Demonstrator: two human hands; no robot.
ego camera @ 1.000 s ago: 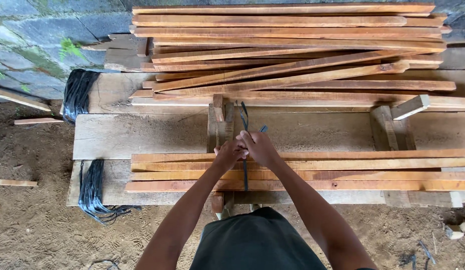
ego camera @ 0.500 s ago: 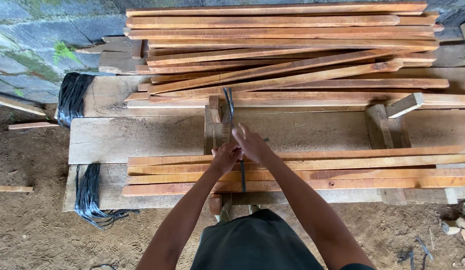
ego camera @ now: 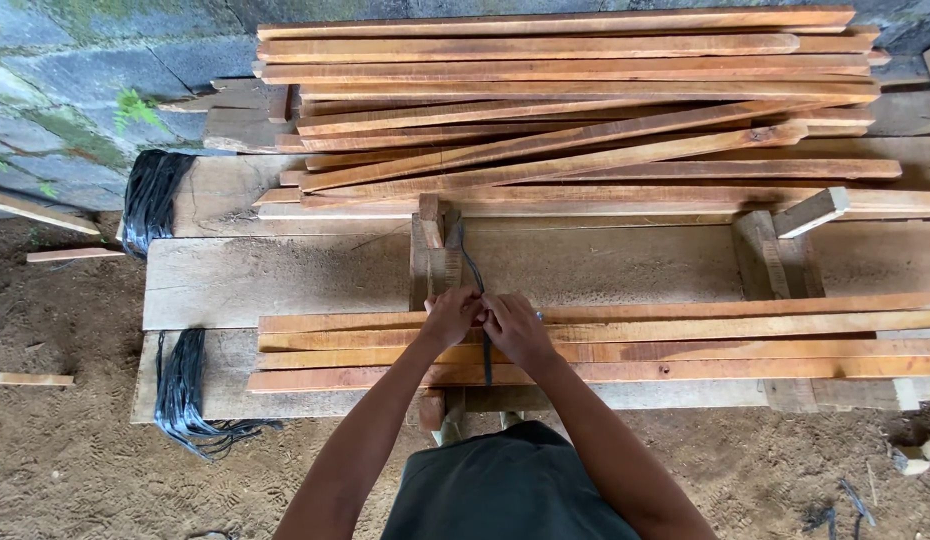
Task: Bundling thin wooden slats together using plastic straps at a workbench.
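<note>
Both hands meet over a bundle of wooden slats (ego camera: pixel 685 345) on the tabletop (ego camera: pixel 285 275). Left hand (ego camera: pixel 451 317) and right hand (ego camera: pixel 517 328) touch, fingers pinching a dark strap (ego camera: pixel 486 362) that crosses the slats; its loose end trails toward the slat pile (ego camera: pixel 585 100) behind.

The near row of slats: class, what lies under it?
Under the slats lie broad planks and a dark strap that crosses them. Both hands cover its knot; the ground beneath is hidden.
</note>
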